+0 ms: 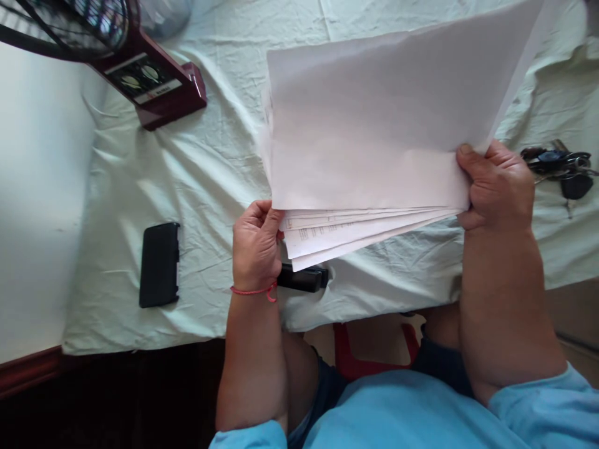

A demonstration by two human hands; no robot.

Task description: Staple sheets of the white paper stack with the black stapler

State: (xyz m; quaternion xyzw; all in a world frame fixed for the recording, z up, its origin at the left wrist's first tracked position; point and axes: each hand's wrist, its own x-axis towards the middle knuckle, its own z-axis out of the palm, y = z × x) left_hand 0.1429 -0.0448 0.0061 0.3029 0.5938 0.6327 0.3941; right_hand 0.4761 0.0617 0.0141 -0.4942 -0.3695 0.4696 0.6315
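Observation:
A stack of white paper sheets (369, 131) is held up over the cloth-covered table, its lower sheets fanned out toward me. Faint print shows on one of the lower sheets; the top face looks blank. At the near left corner, my left hand (257, 243) pinches the sheets between thumb and fingers. My right hand (500, 181) grips the right edge, thumb on top and fingers behind the paper. Below the stack lies a black object (302, 278), likely a stapler, partly hidden by my left hand and wrist.
A black phone case or phone (159, 265) lies on the pale green cloth (210, 162) at the left. A dark red fan (154, 81) stands at the back left, with clear plastic (166, 15) behind it. A bunch of keys (561, 163) rests beyond my right hand.

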